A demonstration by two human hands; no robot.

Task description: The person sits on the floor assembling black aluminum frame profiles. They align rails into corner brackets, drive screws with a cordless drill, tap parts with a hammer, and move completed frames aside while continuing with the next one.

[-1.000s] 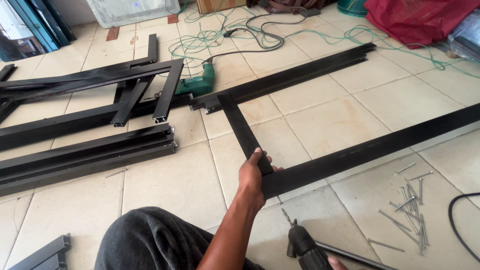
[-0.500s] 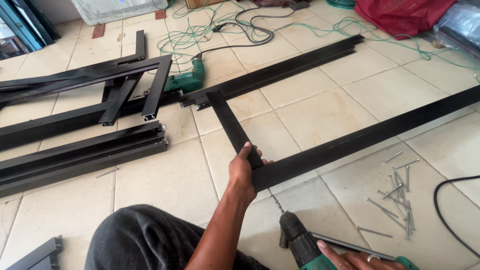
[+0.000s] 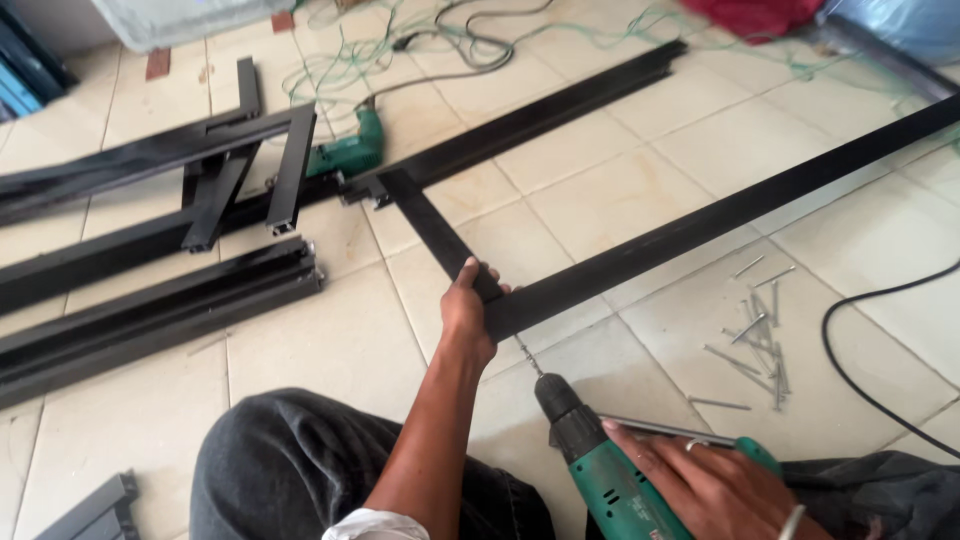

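My left hand (image 3: 468, 312) clamps the corner joint of the black frame (image 3: 640, 250), fingers wrapped over the short crossbar end to pin it square on the tiles. Right hand (image 3: 700, 480) is closed on the green drill (image 3: 600, 470), its bit angled up at that joint. Frame: matte black tube, flat on the floor. Loose screws (image 3: 755, 335) lie right of the joint.

A pale tiled floor (image 3: 600, 200) carries a black metal frame (image 3: 640, 240) laid flat across the middle. Stacked black bars (image 3: 150, 310) lie at left, a green power tool (image 3: 345, 155) beside them. Loose long screws (image 3: 755, 335) scatter at right, a black cable (image 3: 850, 340) curls nearby, and tangled green cords (image 3: 400, 50) lie far.
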